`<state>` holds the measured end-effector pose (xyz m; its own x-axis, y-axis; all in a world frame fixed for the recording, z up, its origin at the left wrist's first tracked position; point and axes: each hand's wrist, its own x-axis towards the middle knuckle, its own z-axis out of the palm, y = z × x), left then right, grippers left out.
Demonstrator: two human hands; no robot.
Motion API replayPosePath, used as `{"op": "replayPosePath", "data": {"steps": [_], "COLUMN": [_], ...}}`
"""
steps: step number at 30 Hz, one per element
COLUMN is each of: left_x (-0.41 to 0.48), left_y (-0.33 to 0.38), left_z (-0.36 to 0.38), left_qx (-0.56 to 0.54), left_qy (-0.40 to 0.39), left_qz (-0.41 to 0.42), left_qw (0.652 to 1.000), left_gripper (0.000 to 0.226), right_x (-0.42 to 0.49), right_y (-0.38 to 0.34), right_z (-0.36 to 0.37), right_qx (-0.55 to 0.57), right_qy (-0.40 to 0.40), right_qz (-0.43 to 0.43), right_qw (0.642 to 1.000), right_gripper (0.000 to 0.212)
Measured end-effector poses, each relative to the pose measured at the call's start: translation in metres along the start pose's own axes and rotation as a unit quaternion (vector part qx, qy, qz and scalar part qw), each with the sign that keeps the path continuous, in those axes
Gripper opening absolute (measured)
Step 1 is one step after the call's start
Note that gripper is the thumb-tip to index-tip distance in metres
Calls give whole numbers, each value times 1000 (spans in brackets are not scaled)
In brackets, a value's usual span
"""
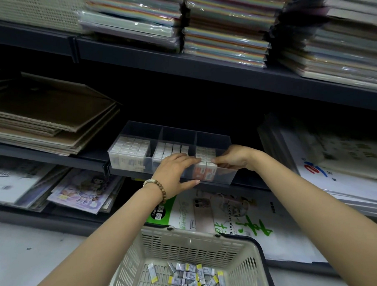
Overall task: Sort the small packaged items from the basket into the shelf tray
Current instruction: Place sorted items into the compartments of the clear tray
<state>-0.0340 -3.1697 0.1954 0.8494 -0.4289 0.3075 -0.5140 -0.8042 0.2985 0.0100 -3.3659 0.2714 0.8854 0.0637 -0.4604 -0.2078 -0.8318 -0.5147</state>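
Left grip [177, 170] laid flat on small packs [206, 153] in right part of clear tray [222, 178], right grip [232, 158] curled against them, hold cannot be told

The sketch pad cover [204, 210] reads "SKETCH PAPE"; its green label [158, 214] ends "PCS".

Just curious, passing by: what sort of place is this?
Probably a stationery or art-supply shop: wrapped coloured paper stacks fill the shelves, a sketch paper pad lies below, and a shopping basket holds small packaged items.
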Motion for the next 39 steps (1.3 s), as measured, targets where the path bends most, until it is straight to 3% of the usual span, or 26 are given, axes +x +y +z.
{"op": "replayPosePath", "data": {"steps": [5,9,11,13,16,17,19,21,23,25,31,35,38,39], "left_x": [-1,1,0,-6,-19,-25,-36,-44,-49,-53,-74,-80,-76,-71], "left_y": [-2,-2,-1,-7,-48,-64,-86,-95,-97,-97,-71,-41,-28,-28], "left_z": [4,4,-2,-16,-40,-47,-53,-50,-47,-49,-49,-42,-38,-40], "left_qx": [7,10,-34,-97,-114,-121,-214,-307,-310,-295,-324,-413,-474,-457], "left_qy": [13,12,14,73,271,286,230,170,164,172,158,111,73,79], "left_qz": [6,6,18,1,-128,-199,-325,-379,-372,-368,-351,-328,-317,-320], "left_qw": [1000,1000,999,993,947,929,892,856,859,865,864,842,819,826], "left_gripper": [60,60,59,55,44,46,54,56,51,47,47,73,80,81], "right_x": [0,-3,-8,-16,-33,-39,-52,-61,-61,-55,-36,-32,-38,-41], "right_y": [-8,-7,-2,3,11,15,21,25,24,20,5,-1,-3,-4], "right_z": [3,5,8,16,41,54,88,118,137,144,138,129,129,133], "right_qx": [-81,-78,-88,-68,29,62,143,252,327,335,347,407,465,479], "right_qy": [15,18,50,120,298,361,438,389,264,195,151,150,141,133], "right_qz": [1,9,-11,-49,-145,-158,-144,-115,-87,-91,-111,-99,-105,-104], "right_qw": [997,997,995,989,943,917,875,879,903,917,919,896,868,861], "right_gripper": [61,69,69,62,44,43,47,59,74,85,97,100,101,104]}}
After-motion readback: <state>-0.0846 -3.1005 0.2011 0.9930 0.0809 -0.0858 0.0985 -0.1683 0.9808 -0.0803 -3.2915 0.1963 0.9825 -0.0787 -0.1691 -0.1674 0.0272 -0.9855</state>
